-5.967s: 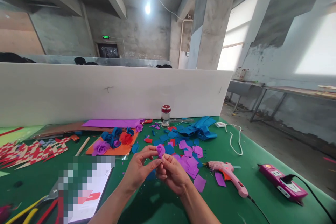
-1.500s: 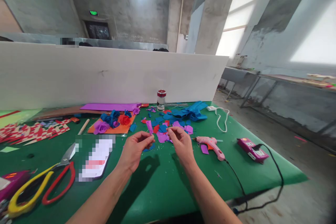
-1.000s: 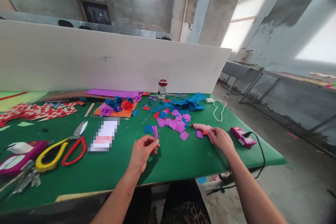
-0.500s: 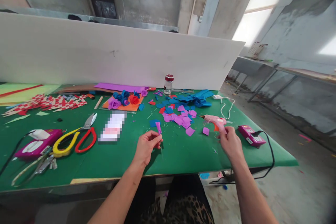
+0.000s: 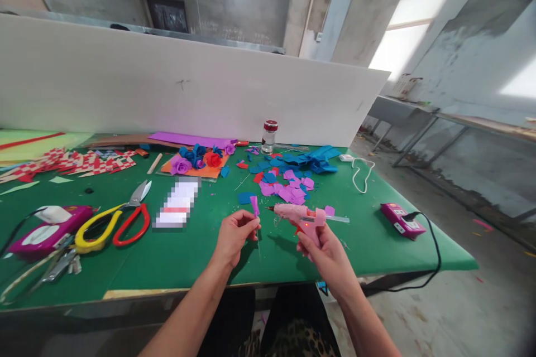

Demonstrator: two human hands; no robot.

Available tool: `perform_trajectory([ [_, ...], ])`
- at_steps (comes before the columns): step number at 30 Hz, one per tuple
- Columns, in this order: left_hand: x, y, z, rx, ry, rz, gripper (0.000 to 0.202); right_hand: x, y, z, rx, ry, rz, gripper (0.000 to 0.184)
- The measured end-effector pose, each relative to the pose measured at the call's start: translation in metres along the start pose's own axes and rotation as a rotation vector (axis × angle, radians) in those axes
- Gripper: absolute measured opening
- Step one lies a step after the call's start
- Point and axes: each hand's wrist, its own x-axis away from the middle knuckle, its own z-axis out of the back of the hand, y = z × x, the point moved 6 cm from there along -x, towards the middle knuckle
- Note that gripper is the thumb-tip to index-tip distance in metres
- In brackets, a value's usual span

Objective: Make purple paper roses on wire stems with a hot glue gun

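Between the thumb and fingers of my left hand (image 5: pixel 237 237) is a thin wire stem, its top wrapped in a small strip of purple paper (image 5: pixel 254 206). My right hand (image 5: pixel 329 254) is wrapped round the handle of a pink hot glue gun (image 5: pixel 299 216), which has a small red light lit and a clear glue stick out of its back. The gun's nozzle points left, a short way from the purple paper and not touching it. Beyond both hands lie loose purple petals (image 5: pixel 293 194) and a flat blue paper piece (image 5: pixel 246 198).
Yellow-and-red-handled scissors (image 5: pixel 133 217) lie at left beside a magenta power box (image 5: pixel 50 231). Finished paper flowers (image 5: pixel 196 159) sit farther back, near a red-lidded jar (image 5: pixel 269 138). Another magenta power box (image 5: pixel 402 219) with a black cord is at right. A white board (image 5: pixel 188 83) stands along the back.
My right hand has lifted the glue gun from the table's right side and carried it left, close to the purple paper. My left hand has barely moved.
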Motion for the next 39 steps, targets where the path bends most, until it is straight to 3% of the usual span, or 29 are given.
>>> perform_trajectory([
  [10,0.001,0.001,-0.001,-0.019,-0.003,-0.036,0.019,0.011,-0.022,-0.014,0.344,-0.011,0.177,0.032],
  [21,0.001,0.000,-0.001,0.012,0.001,-0.027,0.019,0.016,-0.030,-0.021,0.621,0.043,0.391,0.029],
  [39,0.002,0.000,-0.001,0.023,0.001,-0.037,0.020,0.018,-0.027,-0.026,0.658,0.014,0.368,0.030],
])
